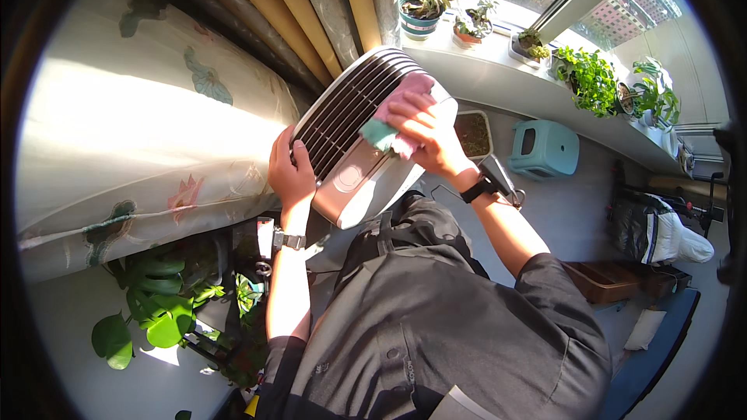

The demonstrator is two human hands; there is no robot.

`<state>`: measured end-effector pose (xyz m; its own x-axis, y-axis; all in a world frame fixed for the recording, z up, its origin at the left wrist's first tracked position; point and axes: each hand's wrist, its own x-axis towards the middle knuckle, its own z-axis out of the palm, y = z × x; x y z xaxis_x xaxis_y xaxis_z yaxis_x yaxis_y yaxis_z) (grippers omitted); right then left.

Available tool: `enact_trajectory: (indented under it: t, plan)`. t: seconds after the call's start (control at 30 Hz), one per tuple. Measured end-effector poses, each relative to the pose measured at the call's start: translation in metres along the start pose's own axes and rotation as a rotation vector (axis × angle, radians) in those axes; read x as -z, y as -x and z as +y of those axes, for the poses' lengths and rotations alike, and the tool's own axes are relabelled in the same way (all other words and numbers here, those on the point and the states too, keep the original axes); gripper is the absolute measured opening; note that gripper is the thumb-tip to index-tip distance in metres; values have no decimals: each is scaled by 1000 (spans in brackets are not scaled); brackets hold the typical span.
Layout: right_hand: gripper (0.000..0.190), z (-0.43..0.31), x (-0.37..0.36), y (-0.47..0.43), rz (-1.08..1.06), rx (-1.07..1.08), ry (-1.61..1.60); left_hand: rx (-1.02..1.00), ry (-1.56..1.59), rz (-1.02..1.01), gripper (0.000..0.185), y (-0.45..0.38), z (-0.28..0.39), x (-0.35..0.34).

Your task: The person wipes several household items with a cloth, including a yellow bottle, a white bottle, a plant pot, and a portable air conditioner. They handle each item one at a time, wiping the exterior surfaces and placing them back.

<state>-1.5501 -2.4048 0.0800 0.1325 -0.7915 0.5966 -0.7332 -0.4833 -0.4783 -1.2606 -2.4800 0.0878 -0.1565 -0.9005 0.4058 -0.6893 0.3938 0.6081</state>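
Note:
A white appliance housing, perhaps an air purifier (402, 178), stands before me, with a dark slatted grille (344, 114) on top and a pinkish control panel with a round button. My right hand (429, 134) presses a pink and green cloth (402, 102) onto the right part of the grille. The fingers lie bent over the cloth. On the housing's left edge rests my left hand (292, 172), its thumb up by the grille and its fingers along the side. Both wrists carry strapped devices.
A cloth-covered surface (146, 146) adjoins on the left, with curtains (303, 6) behind. Potted plants line the windowsill (496, 64). A light-blue stool (545, 149) and a soil-filled tray (474, 134) are at right. Leafy plants (166, 321) stand lower left, brown planters (604, 281) lower right.

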Motion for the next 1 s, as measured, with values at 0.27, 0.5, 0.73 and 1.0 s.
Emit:
enact_trajectory:
  t: [0.27,0.5,0.73,1.0]
  plan:
    - [52,-20,-19,24,-191,149,-255,100,-36,-37,33,2,3,3]
    - [54,-23,-43,28,-349,423,-476,123,-53,-57,34,-1,8,6]
    - [61,61,12,9,79,-173,-187,125,12,-45,36,0,7,3]
    - [75,176,-23,47,-228,-641,-1079,153,0,-45,37,-1,8,3]
